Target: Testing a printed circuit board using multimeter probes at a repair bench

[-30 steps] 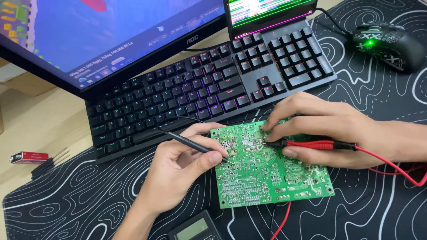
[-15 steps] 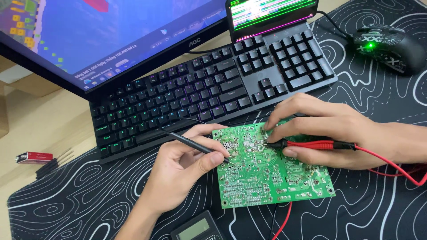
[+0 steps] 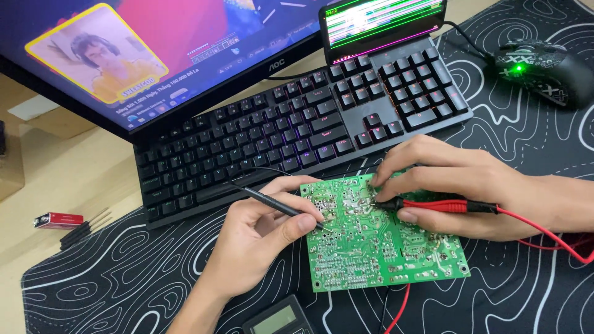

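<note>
While a meter (image 3: 279, 320) is sitting at the near edge, the left hand (image 3: 260, 238) is pinching a black probe (image 3: 275, 205), its tip touching the green board (image 3: 377, 238) just right of the grip. Across the board, the right hand (image 3: 461, 185) is gripping a red probe (image 3: 442, 206), tip on the solder side. Beyond both grips, a keyboard (image 3: 297, 133), mouse (image 3: 541, 68), phone (image 3: 383, 21) and monitor (image 3: 154, 55) are glowing on the patterned mat (image 3: 124, 272).

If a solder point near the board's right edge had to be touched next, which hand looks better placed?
Probably the right hand: its red probe already lies over the green circuit board toward that side, while the left hand works near the left edge.
</note>
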